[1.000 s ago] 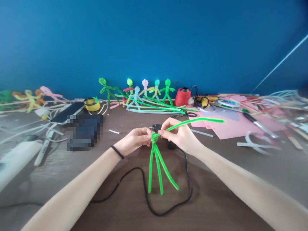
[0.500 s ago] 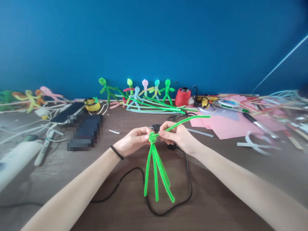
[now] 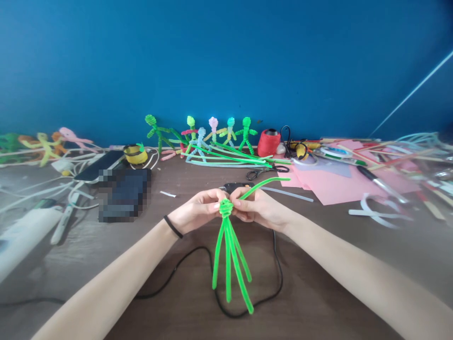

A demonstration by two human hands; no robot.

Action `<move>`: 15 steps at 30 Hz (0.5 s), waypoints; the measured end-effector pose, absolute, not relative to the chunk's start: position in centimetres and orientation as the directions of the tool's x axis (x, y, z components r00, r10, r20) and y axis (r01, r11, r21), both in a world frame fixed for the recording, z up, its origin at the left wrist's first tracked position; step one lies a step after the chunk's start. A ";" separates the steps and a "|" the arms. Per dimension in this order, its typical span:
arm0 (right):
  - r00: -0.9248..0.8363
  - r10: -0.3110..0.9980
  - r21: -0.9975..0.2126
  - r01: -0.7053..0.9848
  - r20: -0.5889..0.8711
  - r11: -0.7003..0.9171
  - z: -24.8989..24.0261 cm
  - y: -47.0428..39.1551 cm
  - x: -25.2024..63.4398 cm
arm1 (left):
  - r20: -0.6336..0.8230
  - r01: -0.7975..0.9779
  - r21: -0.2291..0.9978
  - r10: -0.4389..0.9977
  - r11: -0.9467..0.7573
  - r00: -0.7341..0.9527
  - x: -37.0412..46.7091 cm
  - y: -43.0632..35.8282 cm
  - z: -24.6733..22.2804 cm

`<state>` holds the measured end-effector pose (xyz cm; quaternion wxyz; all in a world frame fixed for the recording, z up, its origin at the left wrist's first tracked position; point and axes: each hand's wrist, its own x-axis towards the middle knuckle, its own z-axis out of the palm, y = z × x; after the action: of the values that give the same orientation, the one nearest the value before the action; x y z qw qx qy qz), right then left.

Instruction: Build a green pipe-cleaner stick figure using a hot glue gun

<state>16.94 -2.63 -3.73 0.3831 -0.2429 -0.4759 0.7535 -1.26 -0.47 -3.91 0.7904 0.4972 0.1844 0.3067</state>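
Observation:
Between my two hands is a bright green pipe-cleaner figure (image 3: 226,208), a wound knot on top with several straight strands hanging down from it. My left hand (image 3: 203,208) pinches the knot from the left, thumb and fingers closed on it. From the right, my right hand (image 3: 260,208) grips the figure's loose pipe-cleaner strand close to the knot; that strand's free end (image 3: 272,180) sticks out up and to the right. Behind my hands lies a dark glue gun (image 3: 238,187), partly hidden, with its black cord (image 3: 230,315) looping below the hanging strands.
Pipe-cleaner dolls (image 3: 247,134) lean along the blue wall, with loose green and white pipe cleaners (image 3: 230,156) before them. Scissors (image 3: 269,172), a red spool (image 3: 269,144), pink paper (image 3: 331,189) and a marker (image 3: 382,184) lie rightward. Phones (image 3: 125,193), a yellow roll (image 3: 136,154) and white cables stand left.
My right hand has moved in closer to the knot and slightly down. The loose strand's free end has drawn leftward and lower, and the hanging strands have swung a little.

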 end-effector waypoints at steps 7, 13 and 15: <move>-0.553 0.832 -0.933 -0.323 0.049 -0.159 -3.9 -2.7 16.9 | -0.003 -0.288 0.902 0.673 0.321 0.739 -1.3 -0.5 -4.1; -0.497 0.864 -0.967 -0.250 0.084 -0.050 -3.7 -3.0 16.9 | -0.080 -0.234 0.914 0.712 0.332 0.698 -1.3 -0.2 -3.6; -0.465 0.881 -0.980 -0.197 0.091 -0.002 -3.5 -3.0 16.9 | -0.081 -0.235 0.923 0.753 0.304 0.653 -1.4 0.1 -3.4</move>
<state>16.90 -2.99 -3.51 0.4207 -0.3012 -0.5673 0.6407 -1.41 0.11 -3.43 0.7637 0.4932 0.2622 0.3235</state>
